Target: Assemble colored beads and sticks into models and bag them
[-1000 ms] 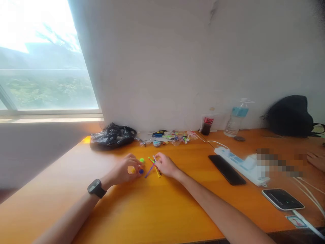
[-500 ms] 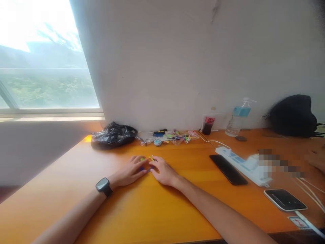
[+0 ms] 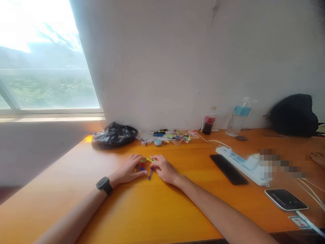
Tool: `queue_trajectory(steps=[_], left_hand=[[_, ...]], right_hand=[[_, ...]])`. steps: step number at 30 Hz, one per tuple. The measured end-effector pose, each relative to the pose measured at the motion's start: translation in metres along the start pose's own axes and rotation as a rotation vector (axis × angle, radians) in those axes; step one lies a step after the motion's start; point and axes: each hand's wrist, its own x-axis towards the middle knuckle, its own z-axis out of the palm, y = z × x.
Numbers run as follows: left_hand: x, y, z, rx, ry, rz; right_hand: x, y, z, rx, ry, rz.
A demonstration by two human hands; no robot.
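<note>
On the wooden table (image 3: pixel 122 213), my left hand (image 3: pixel 130 168), with a dark smartwatch on its wrist, curves around small coloured plastic pieces. Its thumb is apart from the fingers; a green piece (image 3: pixel 143 160) and a blue piece (image 3: pixel 142 168) show in the gap, with a bit of red between them. My right hand (image 3: pixel 164 169) is closed, its fingertips pinching a thin purple plastic stick (image 3: pixel 150 174) that points down toward me. A yellow-green stick (image 3: pixel 149 160) lies by its index finger. The fingers partly hide these pieces.
Along the wall are a black plastic bag (image 3: pixel 114 135), several colourful parts in clear bags (image 3: pixel 177 136), a cola bottle (image 3: pixel 208 126) and a water bottle (image 3: pixel 235 123). To the right are a black phone (image 3: pixel 228 169), a white power strip (image 3: pixel 240 162) and another person's hand (image 3: pixel 318 158).
My left thumb and fingers have spread apart, uncovering the blue and red pieces. The purple stick in my right hand has swung to point toward me.
</note>
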Motion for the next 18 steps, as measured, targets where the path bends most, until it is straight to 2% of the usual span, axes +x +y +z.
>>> queue_trajectory(steps=[6, 13, 18], left_hand=[[0.005, 0.001, 0.004, -0.003, 0.014, -0.014], [0.0, 0.001, 0.002, -0.027, -0.006, 0.024], [-0.008, 0.0, -0.007, -0.055, 0.006, -0.095]], right_hand=[[0.001, -0.008, 0.003, 0.029, 0.006, -0.025], [-0.004, -0.02, -0.006, -0.061, 0.049, 0.097], [-0.005, -0.013, -0.008, -0.057, 0.076, 0.183]])
